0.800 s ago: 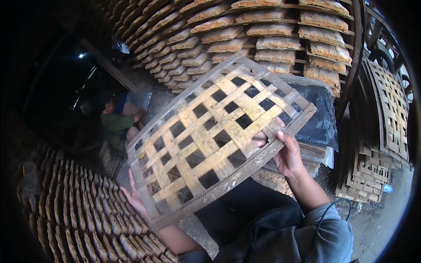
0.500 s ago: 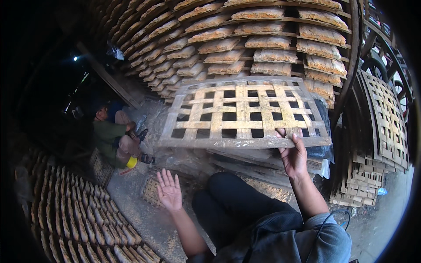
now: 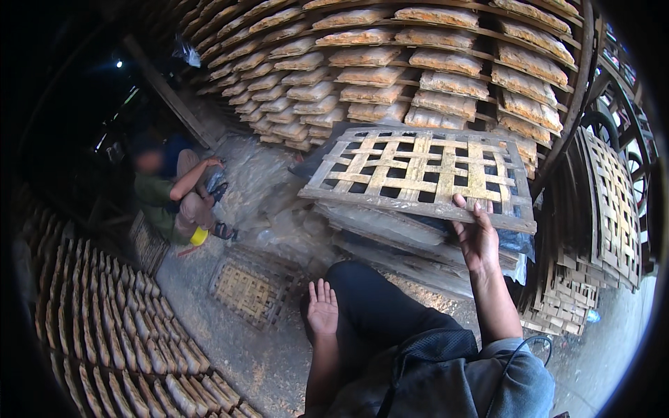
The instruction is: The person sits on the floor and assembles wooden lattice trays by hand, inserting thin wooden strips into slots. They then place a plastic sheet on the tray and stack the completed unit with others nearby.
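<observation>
My right hand (image 3: pixel 477 237) grips the near edge of a woven bamboo rack (image 3: pixel 425 167), a flat lattice in a wooden frame. The rack lies nearly level over a stack of boards and clear plastic sheeting (image 3: pixel 390 226) in front of my knees; whether it touches the stack, I cannot tell. Held low by my thigh, my left hand (image 3: pixel 323 306) is empty, palm turned up and fingers stretched out.
Shelves of wrapped slabs (image 3: pixel 376 75) rise at the back, and more slabs (image 3: pixel 111 320) stand at lower left. A person (image 3: pixel 174 195) sits at left. Another lattice rack (image 3: pixel 244 289) lies on the floor; leaning racks (image 3: pixel 610 195) stand at right.
The rack has come down and to the right in my right hand, onto or just over the stack. My left hand has moved right and lower, toward my leg.
</observation>
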A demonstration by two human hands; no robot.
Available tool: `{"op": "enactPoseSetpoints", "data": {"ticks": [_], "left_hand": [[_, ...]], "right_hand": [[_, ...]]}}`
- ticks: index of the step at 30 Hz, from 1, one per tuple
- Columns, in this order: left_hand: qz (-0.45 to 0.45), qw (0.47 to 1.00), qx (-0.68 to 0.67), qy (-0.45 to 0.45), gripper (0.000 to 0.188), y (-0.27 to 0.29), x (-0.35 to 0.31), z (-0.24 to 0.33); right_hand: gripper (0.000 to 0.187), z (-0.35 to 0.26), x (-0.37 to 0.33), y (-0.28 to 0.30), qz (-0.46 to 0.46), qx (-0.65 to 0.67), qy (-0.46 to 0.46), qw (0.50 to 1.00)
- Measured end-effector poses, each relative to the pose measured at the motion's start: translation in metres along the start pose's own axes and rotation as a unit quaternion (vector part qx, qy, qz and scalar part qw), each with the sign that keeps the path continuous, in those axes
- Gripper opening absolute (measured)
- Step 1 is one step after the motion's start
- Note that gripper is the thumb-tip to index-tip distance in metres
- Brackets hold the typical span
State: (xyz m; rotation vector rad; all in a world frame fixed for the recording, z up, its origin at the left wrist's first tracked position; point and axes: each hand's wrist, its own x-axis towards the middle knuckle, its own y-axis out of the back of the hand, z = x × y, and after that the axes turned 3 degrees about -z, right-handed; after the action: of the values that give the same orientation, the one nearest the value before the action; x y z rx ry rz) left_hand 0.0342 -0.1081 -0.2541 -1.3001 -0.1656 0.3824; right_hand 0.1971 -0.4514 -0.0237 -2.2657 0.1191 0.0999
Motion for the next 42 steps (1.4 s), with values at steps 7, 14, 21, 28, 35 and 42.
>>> {"op": "enactPoseSetpoints", "data": {"ticks": [7,14,21,28,35,42], "left_hand": [[-0.054,0.998,0.023,0.022,0.063,-0.002,-0.004,0.000],[-0.094,0.994,-0.001,0.048,0.053,0.006,-0.006,0.000],[-0.107,0.992,0.050,0.043,0.056,0.001,-0.021,-0.003],[-0.110,0.990,0.079,0.040,0.062,-0.002,-0.028,-0.004],[-0.129,0.989,0.069,0.031,0.061,-0.010,-0.036,0.002],[0.028,0.991,-0.059,-0.115,0.053,0.065,-0.082,0.061]], "right_hand": [[0.062,-0.001,0.006,0.023,-0.024,0.041,-0.005,0.999],[0.063,0.010,0.004,0.023,-0.023,0.063,0.020,0.998],[0.052,0.011,0.005,0.028,-0.001,0.083,0.004,0.997],[0.052,0.011,0.008,0.026,0.004,0.051,0.016,0.999],[0.061,-0.015,-0.019,0.018,0.006,0.179,-0.155,0.972],[0.039,-0.036,-0.081,0.015,-0.142,-0.001,-0.226,0.964]]}}
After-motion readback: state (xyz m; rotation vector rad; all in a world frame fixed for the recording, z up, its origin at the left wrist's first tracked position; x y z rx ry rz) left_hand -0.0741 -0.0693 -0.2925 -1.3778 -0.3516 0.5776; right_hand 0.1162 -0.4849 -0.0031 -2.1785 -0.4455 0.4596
